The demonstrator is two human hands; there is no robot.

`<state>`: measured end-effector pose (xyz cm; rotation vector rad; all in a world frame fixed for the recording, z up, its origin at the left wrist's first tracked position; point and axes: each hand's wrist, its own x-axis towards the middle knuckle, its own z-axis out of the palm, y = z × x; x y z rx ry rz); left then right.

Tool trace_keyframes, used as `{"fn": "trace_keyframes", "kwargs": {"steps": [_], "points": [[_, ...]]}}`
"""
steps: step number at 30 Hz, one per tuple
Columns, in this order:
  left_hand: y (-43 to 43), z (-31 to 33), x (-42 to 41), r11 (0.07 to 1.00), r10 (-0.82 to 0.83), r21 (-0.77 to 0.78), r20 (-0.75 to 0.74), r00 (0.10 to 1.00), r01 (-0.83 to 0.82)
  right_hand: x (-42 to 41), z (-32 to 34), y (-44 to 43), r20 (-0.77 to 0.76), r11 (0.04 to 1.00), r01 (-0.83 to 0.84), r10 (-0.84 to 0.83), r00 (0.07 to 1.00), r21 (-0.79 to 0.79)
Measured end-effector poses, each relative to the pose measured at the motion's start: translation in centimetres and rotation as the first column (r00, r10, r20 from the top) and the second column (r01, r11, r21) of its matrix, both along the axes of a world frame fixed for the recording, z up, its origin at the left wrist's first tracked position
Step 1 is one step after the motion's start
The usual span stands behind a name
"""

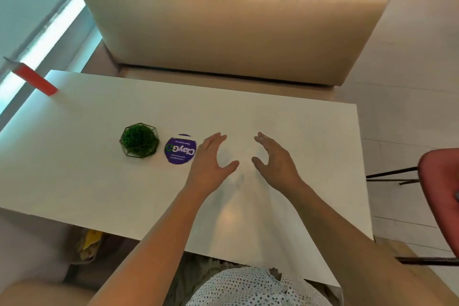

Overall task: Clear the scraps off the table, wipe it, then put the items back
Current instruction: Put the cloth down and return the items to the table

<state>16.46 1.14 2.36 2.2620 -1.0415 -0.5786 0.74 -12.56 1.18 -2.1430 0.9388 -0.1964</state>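
A white table fills the middle of the head view. On it stand a small green plant in a black wire frame and, to its right, a round purple sign with white lettering. My left hand hovers just right of the sign, fingers straight and spread, holding nothing. About a hand's width to its right, my right hand faces it with relaxed fingers and is empty too. No scraps show on the tabletop.
A red and grey block sits at the table's far left corner. Behind the table is a beige bench with a planter of green foliage. A red chair stands at the right. Yellow material lies under the table's near edge.
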Motion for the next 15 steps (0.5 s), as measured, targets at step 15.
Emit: {"fn": "trace_keyframes", "kwargs": {"steps": [15], "points": [[-8.5, 1.2, -21.0, 0.990, -0.138, -0.041, -0.054, 0.989, 0.136, -22.3, 0.4, -7.0, 0.078, 0.987, 0.152, -0.156, 0.985, 0.054]]}}
